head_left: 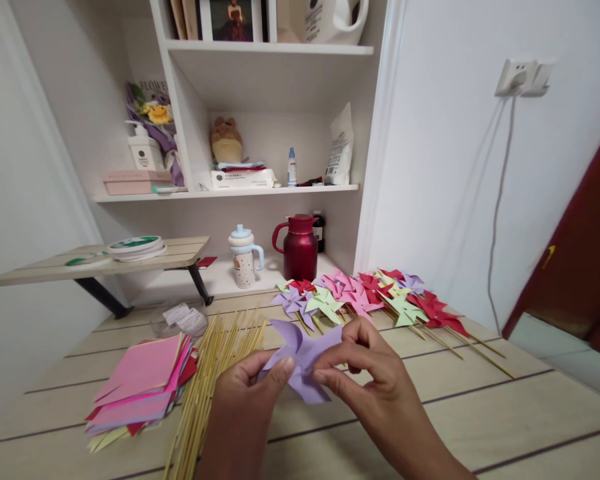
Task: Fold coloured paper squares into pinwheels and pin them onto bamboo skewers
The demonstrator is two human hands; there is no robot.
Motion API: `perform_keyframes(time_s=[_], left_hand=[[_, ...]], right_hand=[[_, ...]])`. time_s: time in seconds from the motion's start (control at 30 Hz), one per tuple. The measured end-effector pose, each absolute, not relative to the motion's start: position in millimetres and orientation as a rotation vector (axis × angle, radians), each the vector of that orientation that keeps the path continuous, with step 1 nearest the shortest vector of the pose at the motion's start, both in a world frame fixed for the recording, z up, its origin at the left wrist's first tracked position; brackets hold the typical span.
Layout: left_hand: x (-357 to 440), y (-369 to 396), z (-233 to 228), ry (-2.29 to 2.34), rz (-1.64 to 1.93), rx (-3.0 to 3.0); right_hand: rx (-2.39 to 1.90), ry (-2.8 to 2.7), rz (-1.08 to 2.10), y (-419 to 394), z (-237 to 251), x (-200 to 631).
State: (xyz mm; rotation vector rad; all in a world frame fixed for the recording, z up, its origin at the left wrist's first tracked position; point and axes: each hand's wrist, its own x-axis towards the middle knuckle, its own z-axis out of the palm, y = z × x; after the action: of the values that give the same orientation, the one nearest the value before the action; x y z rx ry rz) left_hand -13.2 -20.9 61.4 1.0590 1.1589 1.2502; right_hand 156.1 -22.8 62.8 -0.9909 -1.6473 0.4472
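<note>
Both hands are holding 1 purple paper pinwheel (303, 360) just above the table (480, 413). The left hand (245, 400) is pinching its left side, with the thumb pressing on top and the fingers tucked under. The right hand (375, 387) is pinching the middle, thumb and fingertips squeezed together. Wooden sticks (215, 373) are lying just beside the left hand.

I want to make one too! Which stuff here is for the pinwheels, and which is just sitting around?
For the pinwheels: purple paper pinwheel held by left hand and right hand; paper squares; wooden sticks; finished pinwheels.

Just sitting around: red jug, cup with lid, tape rolls, shelf things.
</note>
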Motion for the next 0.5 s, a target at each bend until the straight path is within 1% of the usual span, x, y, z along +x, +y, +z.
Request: perform_keyframes(time_s=[0.3,0.5], left_hand=[[-8.4,-24.2,67.9,1.185,1.245,1.11],[-9.2,-25.5,69.0,1.184,1.241,1.078]], right_hand=[[-1.083,-1.588,0.506,-22.4,64.6,154.8],[-1.061,-1.525,0.524,-20.5,61.5,154.5]])
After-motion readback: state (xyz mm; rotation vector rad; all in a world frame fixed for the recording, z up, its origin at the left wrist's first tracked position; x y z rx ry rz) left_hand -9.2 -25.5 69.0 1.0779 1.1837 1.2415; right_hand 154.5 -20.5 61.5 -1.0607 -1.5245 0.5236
